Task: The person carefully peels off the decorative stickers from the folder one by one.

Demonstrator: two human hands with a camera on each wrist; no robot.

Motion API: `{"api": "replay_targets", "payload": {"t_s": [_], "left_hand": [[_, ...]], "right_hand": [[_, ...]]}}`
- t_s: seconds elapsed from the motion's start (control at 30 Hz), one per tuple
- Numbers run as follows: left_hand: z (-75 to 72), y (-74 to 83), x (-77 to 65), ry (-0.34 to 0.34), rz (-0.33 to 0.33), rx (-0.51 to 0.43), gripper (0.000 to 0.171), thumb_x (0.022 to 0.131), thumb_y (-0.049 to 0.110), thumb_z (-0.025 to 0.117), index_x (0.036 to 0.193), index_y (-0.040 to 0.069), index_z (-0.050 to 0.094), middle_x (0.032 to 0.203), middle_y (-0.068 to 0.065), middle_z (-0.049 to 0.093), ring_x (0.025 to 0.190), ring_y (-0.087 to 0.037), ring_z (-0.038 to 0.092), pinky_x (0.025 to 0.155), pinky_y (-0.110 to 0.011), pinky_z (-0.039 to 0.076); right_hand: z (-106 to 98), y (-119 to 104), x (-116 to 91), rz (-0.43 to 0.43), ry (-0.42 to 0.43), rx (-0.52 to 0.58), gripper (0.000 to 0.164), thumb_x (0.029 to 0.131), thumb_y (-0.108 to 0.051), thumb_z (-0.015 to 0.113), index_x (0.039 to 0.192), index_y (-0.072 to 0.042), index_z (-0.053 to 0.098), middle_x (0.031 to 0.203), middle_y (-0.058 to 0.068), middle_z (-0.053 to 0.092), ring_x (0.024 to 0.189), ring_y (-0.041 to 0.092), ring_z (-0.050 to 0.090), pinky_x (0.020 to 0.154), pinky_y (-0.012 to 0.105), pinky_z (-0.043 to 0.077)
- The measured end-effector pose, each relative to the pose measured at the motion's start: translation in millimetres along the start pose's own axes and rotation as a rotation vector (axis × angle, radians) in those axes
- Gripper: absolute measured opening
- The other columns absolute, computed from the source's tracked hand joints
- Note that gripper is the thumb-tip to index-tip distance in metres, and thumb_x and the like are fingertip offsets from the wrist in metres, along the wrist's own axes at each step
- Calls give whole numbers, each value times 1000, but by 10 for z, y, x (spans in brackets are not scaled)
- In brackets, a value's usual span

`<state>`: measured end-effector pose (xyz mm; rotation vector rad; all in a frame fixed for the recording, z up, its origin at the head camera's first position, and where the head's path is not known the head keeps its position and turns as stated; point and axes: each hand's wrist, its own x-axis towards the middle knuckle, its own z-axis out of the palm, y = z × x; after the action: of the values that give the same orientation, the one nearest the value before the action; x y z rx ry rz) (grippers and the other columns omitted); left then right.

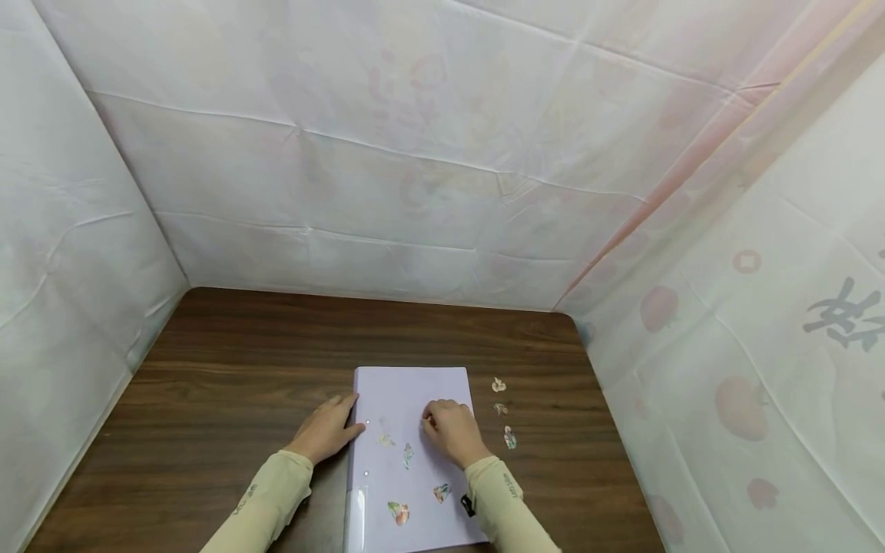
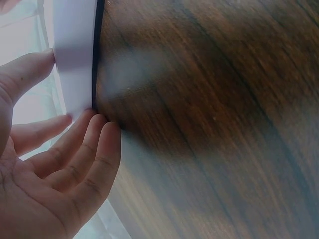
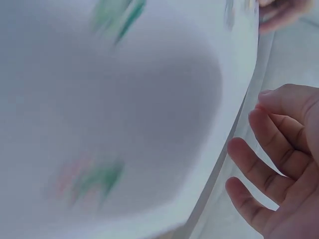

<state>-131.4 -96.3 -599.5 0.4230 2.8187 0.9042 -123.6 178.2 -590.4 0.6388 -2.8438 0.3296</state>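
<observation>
A pale purple binder (image 1: 415, 388) lies flat on the table, with several small colourful stickers on its cover, one being an orange-and-green sticker (image 1: 399, 513). My left hand (image 1: 325, 430) rests at the binder's left edge. Its thumb is on the cover side and its loosely bent fingers touch the spine (image 2: 75, 40). Above the right part of the cover is my right hand (image 1: 452, 430). Thumb and index fingertips meet in the right wrist view, with a tiny reddish bit, seemingly a sticker (image 3: 258, 106), between them; most of it is hidden. The other fingers are loosely bent.
Three stickers lie in a column on the brown wooden table (image 1: 276, 338), right of the binder, the nearest a multicoloured sticker (image 1: 509, 438). A black clip-like piece (image 1: 468, 504) shows beside the right sleeve. Pale printed curtains (image 1: 387, 192) surround the table at the back and sides.
</observation>
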Motion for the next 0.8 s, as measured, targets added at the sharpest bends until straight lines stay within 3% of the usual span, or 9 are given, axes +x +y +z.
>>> {"api": "replay_targets", "payload": {"t_s": [0.37, 0.8], "left_hand": [[9, -4, -13, 6, -7, 11, 63, 92, 26, 75, 142, -5, 51, 139, -33, 49, 128, -50, 47, 101, -62, 40], [6, 7, -4, 11, 11, 20, 62, 91, 24, 76, 140, -5, 52, 138, -33, 51, 127, -51, 47, 101, -62, 40]], "right_hand": [[187, -500, 131, -143, -95, -56, 12, 90, -29, 74, 87, -17, 75, 74, -10, 66, 67, 8, 60, 61, 26, 48], [233, -561, 136, -135, -87, -59, 11, 89, -28, 76, 83, -19, 73, 72, -11, 64, 64, 6, 55, 57, 22, 43]]}}
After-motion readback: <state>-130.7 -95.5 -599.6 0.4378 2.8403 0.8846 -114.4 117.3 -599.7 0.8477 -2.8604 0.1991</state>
